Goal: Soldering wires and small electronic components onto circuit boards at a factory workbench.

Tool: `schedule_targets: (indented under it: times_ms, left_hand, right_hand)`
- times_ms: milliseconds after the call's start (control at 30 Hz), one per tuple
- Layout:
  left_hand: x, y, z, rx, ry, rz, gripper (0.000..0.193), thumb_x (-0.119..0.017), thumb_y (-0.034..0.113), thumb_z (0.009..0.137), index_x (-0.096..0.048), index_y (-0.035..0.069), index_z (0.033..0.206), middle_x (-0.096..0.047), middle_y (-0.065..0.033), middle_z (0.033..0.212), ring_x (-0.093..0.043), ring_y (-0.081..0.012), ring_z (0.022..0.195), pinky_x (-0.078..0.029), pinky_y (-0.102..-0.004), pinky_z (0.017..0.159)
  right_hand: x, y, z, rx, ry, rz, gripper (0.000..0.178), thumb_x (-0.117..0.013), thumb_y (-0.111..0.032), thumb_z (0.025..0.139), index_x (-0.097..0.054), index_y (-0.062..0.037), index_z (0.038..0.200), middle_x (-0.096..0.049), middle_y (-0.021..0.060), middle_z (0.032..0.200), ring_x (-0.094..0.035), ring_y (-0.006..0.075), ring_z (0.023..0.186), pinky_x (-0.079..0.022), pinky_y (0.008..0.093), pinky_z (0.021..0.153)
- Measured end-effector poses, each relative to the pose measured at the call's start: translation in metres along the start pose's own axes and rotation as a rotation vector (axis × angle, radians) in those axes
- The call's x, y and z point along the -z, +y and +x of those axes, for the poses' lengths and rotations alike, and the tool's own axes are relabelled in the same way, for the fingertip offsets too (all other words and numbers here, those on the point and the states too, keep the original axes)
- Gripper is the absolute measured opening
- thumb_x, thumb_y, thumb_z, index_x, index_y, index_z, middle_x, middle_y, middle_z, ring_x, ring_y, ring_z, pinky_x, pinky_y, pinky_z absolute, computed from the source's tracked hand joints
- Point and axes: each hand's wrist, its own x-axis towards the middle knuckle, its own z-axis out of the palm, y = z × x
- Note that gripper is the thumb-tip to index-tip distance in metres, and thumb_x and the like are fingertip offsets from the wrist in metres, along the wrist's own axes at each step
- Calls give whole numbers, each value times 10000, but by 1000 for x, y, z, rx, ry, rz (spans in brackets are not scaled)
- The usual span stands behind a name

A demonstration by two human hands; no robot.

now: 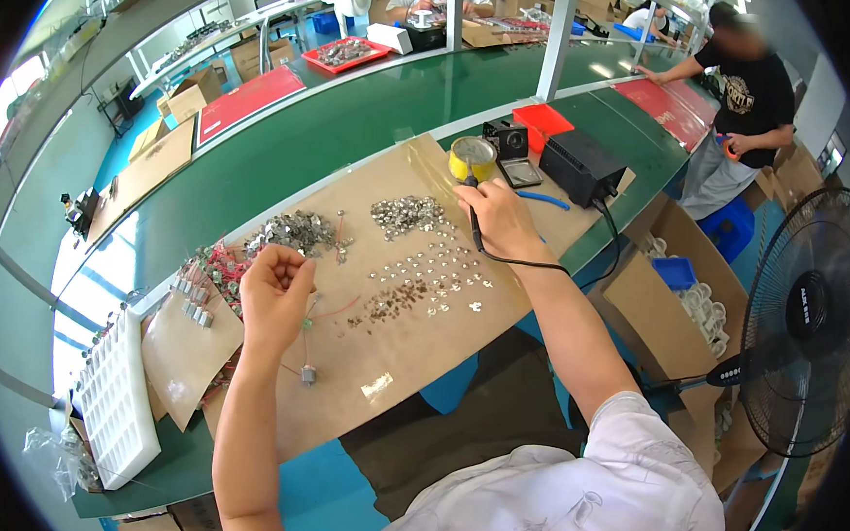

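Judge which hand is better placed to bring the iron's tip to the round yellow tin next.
Right, probably. The right hand holds the soldering iron with its tip right by the yellow tin. The left hand is farther off, beside the small metal parts.

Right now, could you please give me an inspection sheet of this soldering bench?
Surface: brown cardboard sheet over a green bench.
Job's things: soldering iron in the right hand; a small part pinched in the left hand, too small to identify.
Clutter: heaps of small metal parts, white compartment tray, yellow tin.
Grippers: both hands closed on their items.
Cables: black iron cord towards the black box.
Surroundings: standing fan, a person at the next bench.
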Motion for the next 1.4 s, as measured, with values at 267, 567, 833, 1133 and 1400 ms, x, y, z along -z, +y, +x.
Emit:
schedule_targets:
  times_ms: [267,567,833,1133,1400]
  left_hand:
    - [-28,-19,-19,144,44,-138,120,-733,82,1012,-643,33,949,-631,13,724,-558,-33,619,-392,-199,526]
    - [-26,-22,-24,-13,-20,252,136,-772,85,881,-668,-2,876,-696,-82,751,-655,-153,653,-520,-300,608]
    - [-25,-30,-28,-319,-121,562,103,-711,115,829,-672,20,818,-682,-131,848,-683,-344,866,-561,-457,779]
    - [-29,-28,-35,-200,-230,626,102,-708,116,818,-690,15,821,-718,-154,858,-701,-371,861,-572,-475,773]
    - [-29,-34,-34,-226,-227,624,125,-737,122,822,-687,10,847,-701,-127,844,-689,-306,797,-563,-419,731]
  right_hand:
    - [15,-76,-12,63,187,275,352,-743,0,938,-691,-4,1286,-740,136,889,-686,259,728,-552,364,671]
    - [-8,-123,-75,-341,77,935,398,-713,-237,1059,-646,47,1331,-747,99,868,-604,80,579,-491,216,536]
    - [0,-127,-74,-312,121,867,134,-637,-73,1041,-733,20,1050,-717,66,766,-604,72,545,-475,213,496]
    - [7,-134,-61,-88,56,635,108,-681,-3,903,-762,17,970,-703,71,720,-601,113,563,-457,244,534]
    - [8,-134,-58,-74,-3,592,102,-695,-17,874,-764,5,946,-702,80,729,-622,156,585,-481,270,557]
